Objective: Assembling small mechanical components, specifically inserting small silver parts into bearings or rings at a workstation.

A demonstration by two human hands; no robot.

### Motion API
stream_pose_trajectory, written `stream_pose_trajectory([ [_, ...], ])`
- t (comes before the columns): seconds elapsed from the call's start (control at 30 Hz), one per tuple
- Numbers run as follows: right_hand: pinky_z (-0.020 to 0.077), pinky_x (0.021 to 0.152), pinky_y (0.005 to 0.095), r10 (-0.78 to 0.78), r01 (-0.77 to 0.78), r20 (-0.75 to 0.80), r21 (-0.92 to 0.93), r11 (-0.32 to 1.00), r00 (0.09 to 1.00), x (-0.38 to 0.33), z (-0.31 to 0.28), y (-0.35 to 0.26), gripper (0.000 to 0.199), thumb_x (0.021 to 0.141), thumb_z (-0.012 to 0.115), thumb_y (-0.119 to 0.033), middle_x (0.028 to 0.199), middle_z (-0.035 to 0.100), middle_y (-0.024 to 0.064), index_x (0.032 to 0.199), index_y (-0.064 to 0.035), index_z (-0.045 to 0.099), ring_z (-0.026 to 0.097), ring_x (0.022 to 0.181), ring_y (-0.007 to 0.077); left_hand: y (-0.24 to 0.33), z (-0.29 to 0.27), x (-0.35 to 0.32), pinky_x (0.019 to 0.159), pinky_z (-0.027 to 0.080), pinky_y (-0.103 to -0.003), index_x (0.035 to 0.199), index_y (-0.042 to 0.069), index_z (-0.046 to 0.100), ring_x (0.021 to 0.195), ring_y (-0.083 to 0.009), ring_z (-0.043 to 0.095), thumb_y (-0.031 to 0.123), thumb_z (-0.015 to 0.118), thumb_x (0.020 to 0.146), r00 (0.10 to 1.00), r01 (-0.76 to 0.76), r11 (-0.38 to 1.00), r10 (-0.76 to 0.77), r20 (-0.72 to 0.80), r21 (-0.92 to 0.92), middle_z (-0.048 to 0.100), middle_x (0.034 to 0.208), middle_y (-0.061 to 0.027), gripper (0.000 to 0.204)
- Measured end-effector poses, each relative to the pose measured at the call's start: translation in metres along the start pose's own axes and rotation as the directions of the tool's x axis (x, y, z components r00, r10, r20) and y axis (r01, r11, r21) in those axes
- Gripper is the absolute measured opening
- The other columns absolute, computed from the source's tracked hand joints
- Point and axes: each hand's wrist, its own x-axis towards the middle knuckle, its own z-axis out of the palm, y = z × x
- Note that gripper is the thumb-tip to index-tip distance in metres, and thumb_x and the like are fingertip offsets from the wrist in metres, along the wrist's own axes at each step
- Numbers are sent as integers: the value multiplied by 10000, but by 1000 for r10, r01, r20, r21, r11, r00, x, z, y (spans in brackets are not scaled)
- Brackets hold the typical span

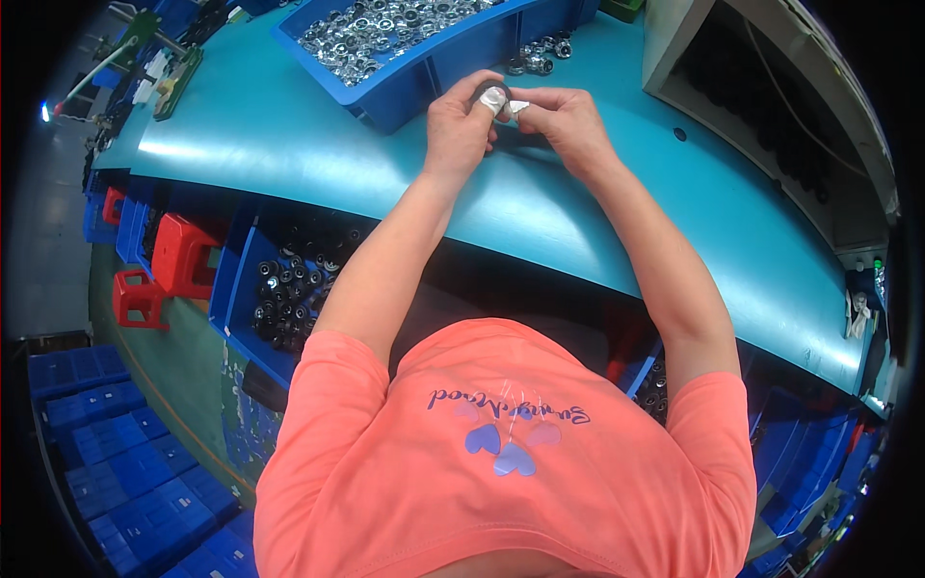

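Both of my hands meet over the teal tabletop (318,173), in front of a blue bin (385,108). Between them is a small black ring-shaped part (492,85), mostly covered by fingers. My left hand (456,130) is closed around it, with the thumb pressed on its face. From the other side my right hand (570,123) pinches at the part's edge with thumb and forefinger. White tape is wrapped round both thumbs. Heaped in the bin are many shiny metal bearing-like pieces (371,39).
A few loose shiny pieces (541,54) lie beside the bin. A grey open-fronted box (665,48) stands at right, near a small black disc (680,135). Below the table edge sits a bin of black wheels (284,299). Red stools (181,255) and stacked blue crates (145,472) are at left.
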Motion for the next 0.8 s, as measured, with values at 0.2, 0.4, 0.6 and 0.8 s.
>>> stream_pose_trajectory([
  [0.2,446,590,243,-24,22,15,125,992,1000,6,-8,5,346,784,760,-170,783,674,41,1101,-34,756,579,683,94,-1,3,3,514,490,-229,1218,85,664,603,-74,557,135,592,986,997,17,981,-2,81,-194,678,831,-29,248],
  [0.4,499,708,251,20,-17,60,-45,999,998,0,-3,3,387,798,749,-160,907,711,62,1152,-5,725,623,798,119,-4,-4,4,527,482,-218,1269,83,632,634,-67,563,112,589,978,998,68,998,-68,11,7,683,859,-35,296],
  [0.6,525,841,290,47,-68,124,170,983,991,7,-14,4,400,834,696,-145,1043,706,87,1209,-6,691,650,940,150,-6,2,2,628,511,-230,1421,83,493,873,-106,614,100,640,941,987,-45,988,67,147,-146,658,1098,-48,502],
  [0.8,524,895,309,100,-130,139,220,967,985,7,-15,2,450,833,692,-155,1147,679,100,1255,-4,651,641,1037,172,-8,4,3,666,515,-238,1469,99,440,962,-106,604,65,669,917,988,-57,998,61,143,-30,633,1143,-26,599],
])
